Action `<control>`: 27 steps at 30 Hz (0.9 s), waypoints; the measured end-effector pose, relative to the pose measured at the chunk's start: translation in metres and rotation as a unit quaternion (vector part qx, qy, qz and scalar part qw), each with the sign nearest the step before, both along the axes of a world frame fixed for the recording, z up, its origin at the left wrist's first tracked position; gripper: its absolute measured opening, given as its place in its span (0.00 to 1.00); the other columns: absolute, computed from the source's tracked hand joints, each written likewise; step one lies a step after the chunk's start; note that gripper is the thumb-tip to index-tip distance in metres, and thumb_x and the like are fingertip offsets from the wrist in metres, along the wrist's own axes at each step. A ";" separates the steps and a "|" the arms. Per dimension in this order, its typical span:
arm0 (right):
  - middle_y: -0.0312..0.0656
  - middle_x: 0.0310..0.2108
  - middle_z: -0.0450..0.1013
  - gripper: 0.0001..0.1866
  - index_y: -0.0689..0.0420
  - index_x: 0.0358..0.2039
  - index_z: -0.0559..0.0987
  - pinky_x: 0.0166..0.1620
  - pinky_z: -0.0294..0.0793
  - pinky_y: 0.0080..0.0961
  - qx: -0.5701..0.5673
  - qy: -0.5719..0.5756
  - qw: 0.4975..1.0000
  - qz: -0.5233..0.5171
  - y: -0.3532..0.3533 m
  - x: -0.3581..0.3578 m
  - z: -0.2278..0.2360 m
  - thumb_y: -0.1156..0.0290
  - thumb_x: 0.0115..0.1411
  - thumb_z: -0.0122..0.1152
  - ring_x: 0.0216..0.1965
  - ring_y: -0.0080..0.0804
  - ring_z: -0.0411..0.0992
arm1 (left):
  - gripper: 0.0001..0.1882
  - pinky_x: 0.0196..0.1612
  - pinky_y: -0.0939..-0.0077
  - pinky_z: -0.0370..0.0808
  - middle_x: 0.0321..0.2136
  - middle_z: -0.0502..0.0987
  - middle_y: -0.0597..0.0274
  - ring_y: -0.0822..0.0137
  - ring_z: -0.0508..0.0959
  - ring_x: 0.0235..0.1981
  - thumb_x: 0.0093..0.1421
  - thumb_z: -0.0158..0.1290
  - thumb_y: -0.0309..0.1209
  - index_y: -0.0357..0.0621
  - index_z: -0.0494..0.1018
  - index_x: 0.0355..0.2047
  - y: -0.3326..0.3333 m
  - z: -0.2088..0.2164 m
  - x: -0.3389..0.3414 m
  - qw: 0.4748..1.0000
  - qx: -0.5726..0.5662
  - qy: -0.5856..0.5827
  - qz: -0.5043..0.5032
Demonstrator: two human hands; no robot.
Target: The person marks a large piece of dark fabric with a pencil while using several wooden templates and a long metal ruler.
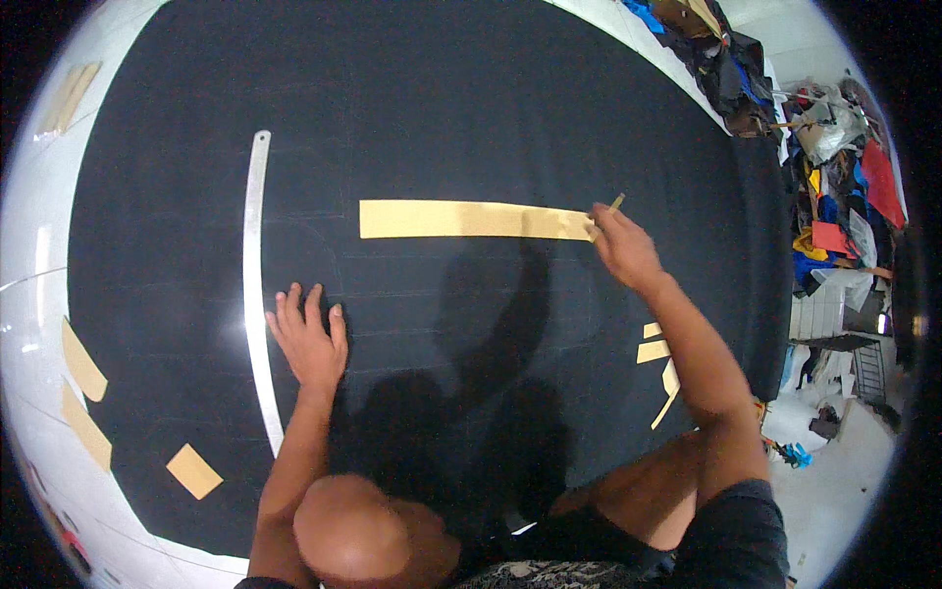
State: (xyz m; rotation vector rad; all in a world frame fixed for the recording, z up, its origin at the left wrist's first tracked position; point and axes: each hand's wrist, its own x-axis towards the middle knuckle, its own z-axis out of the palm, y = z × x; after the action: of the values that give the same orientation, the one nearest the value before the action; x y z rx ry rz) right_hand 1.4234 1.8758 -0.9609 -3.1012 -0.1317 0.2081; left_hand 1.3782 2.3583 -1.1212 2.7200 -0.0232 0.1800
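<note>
A wide sheet of black fabric (442, 118) with faint pale lines lies spread out under both hands. My left hand (309, 344) rests flat on it with the fingers apart, just right of a long metal ruler (253, 236). A long tan card strip (442, 219) lies crosswise in the middle of the fabric. At the strip's right end, my right hand (628, 250) is closed round a short yellowish stick (617, 202) like a pencil, whose lower end the fingers hide. That hand touches or nearly touches the strip.
Small tan card pieces (654, 351) lie by my right forearm. A tan rectangle (194, 471) is at the lower left, with longer card pieces (84, 363) along the left edge. White floor (39, 245) borders the fabric. Bundled materials (721, 69) and cluttered shelves (834, 196) stand right.
</note>
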 end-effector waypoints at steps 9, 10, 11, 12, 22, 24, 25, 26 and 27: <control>0.53 0.46 0.79 0.15 0.59 0.49 0.77 0.51 0.77 0.42 -0.015 0.153 0.981 -0.123 -0.036 -0.066 0.182 0.61 0.71 0.56 0.50 0.53 0.78 | 0.23 0.73 0.37 0.44 0.66 0.65 0.49 0.43 0.56 0.72 0.69 0.52 0.40 0.50 0.72 0.61 -0.003 -0.006 0.004 1.000 -0.024 0.016 -0.004; 0.53 0.45 0.79 0.15 0.59 0.49 0.77 0.50 0.77 0.42 -0.001 0.146 0.981 -0.132 -0.034 -0.075 0.185 0.60 0.71 0.56 0.49 0.52 0.78 | 0.23 0.73 0.37 0.44 0.66 0.65 0.48 0.42 0.56 0.72 0.69 0.52 0.40 0.50 0.72 0.62 0.001 -0.010 0.004 0.999 -0.029 0.016 -0.009; 0.52 0.45 0.79 0.15 0.58 0.47 0.77 0.49 0.77 0.43 0.008 0.140 0.980 -0.141 -0.031 -0.078 0.185 0.59 0.71 0.57 0.48 0.53 0.78 | 0.23 0.73 0.37 0.44 0.66 0.65 0.48 0.42 0.56 0.72 0.69 0.52 0.40 0.51 0.72 0.62 0.006 -0.012 0.003 0.999 -0.032 0.016 -0.013; 0.52 0.45 0.79 0.16 0.57 0.47 0.77 0.50 0.77 0.45 0.002 0.147 0.978 -0.149 -0.031 -0.087 0.182 0.57 0.70 0.57 0.49 0.53 0.78 | 0.23 0.73 0.37 0.44 0.66 0.65 0.47 0.41 0.56 0.72 0.69 0.52 0.40 0.51 0.72 0.62 0.013 -0.015 0.003 0.999 -0.034 0.014 -0.018; 0.52 0.43 0.79 0.16 0.54 0.44 0.78 0.49 0.76 0.48 0.120 0.238 0.943 -0.197 -0.101 -0.141 0.044 0.54 0.69 0.59 0.47 0.55 0.77 | 0.25 0.64 0.64 0.66 0.55 0.77 0.56 0.61 0.74 0.58 0.73 0.49 0.40 0.39 0.70 0.65 0.074 0.044 0.074 0.822 -0.431 0.370 0.034; 0.52 0.44 0.79 0.15 0.55 0.44 0.77 0.50 0.76 0.48 0.142 0.213 0.955 -0.149 -0.098 -0.114 0.007 0.55 0.69 0.60 0.48 0.56 0.77 | 0.24 0.59 0.66 0.70 0.51 0.79 0.58 0.64 0.77 0.51 0.72 0.51 0.38 0.38 0.71 0.64 0.101 0.062 0.094 0.834 -0.387 0.391 0.046; 0.53 0.45 0.79 0.14 0.56 0.46 0.78 0.51 0.75 0.47 0.173 0.175 0.962 -0.117 -0.103 -0.108 -0.008 0.59 0.69 0.61 0.50 0.55 0.76 | 0.23 0.55 0.68 0.73 0.47 0.80 0.60 0.65 0.78 0.46 0.72 0.53 0.37 0.36 0.72 0.61 0.071 0.095 0.103 0.879 -0.302 0.368 0.040; 0.52 0.46 0.79 0.15 0.56 0.47 0.78 0.52 0.75 0.48 0.200 0.168 0.960 -0.102 -0.092 -0.086 -0.023 0.59 0.69 0.60 0.50 0.56 0.76 | 0.23 0.56 0.68 0.73 0.48 0.81 0.56 0.64 0.79 0.48 0.72 0.53 0.37 0.35 0.73 0.60 0.083 0.113 0.108 0.897 -0.275 0.344 0.033; 0.52 0.47 0.78 0.16 0.56 0.49 0.77 0.52 0.75 0.49 0.216 0.160 0.958 -0.097 -0.088 -0.067 -0.032 0.58 0.69 0.60 0.51 0.56 0.75 | 0.23 0.56 0.68 0.73 0.50 0.81 0.54 0.63 0.79 0.50 0.71 0.53 0.38 0.35 0.73 0.60 0.065 0.138 0.118 0.912 -0.236 0.336 0.016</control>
State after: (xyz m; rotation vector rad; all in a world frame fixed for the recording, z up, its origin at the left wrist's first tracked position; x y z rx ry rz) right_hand 1.3562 1.7882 -0.9931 -2.5829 0.1200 0.5808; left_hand 1.4960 2.4236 -0.9827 2.1643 0.2317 -0.6612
